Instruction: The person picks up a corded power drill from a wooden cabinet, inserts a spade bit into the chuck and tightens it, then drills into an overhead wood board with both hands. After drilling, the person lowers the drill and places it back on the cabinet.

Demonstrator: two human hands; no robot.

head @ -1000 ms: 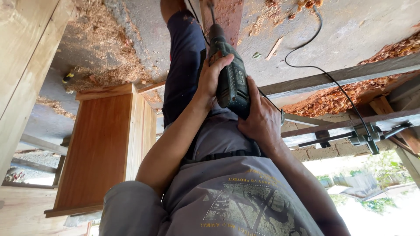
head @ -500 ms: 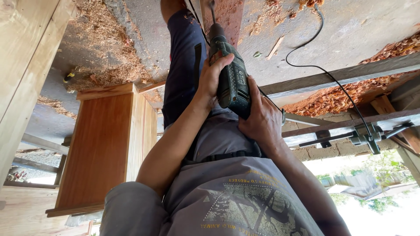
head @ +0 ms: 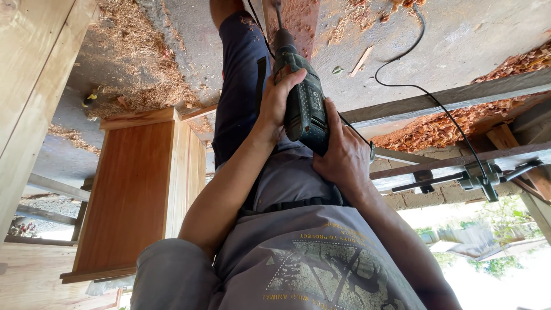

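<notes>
I look down along my own body, grey shirt below and dark shorts above. Both hands hold a dark green corded drill (head: 305, 109) against my waist. My left hand (head: 278, 104) wraps the front of the drill's body. My right hand (head: 344, 158) grips its rear handle. The drill's bit points away from me into a reddish wooden board (head: 295, 17) at the top edge, between my legs. The drill's black cord (head: 427, 96) loops off over the concrete floor to the right.
A brown wooden cabinet (head: 132, 189) stands at the left, with a pale plank (head: 28, 86) beside it. Sawdust (head: 135, 63) and reddish shavings (head: 442, 129) cover the floor. A grey beam (head: 459, 96) and a metal bar clamp (head: 476, 177) lie at the right.
The drill and both hands have crept slightly forward toward the reddish board; otherwise nothing has moved.
</notes>
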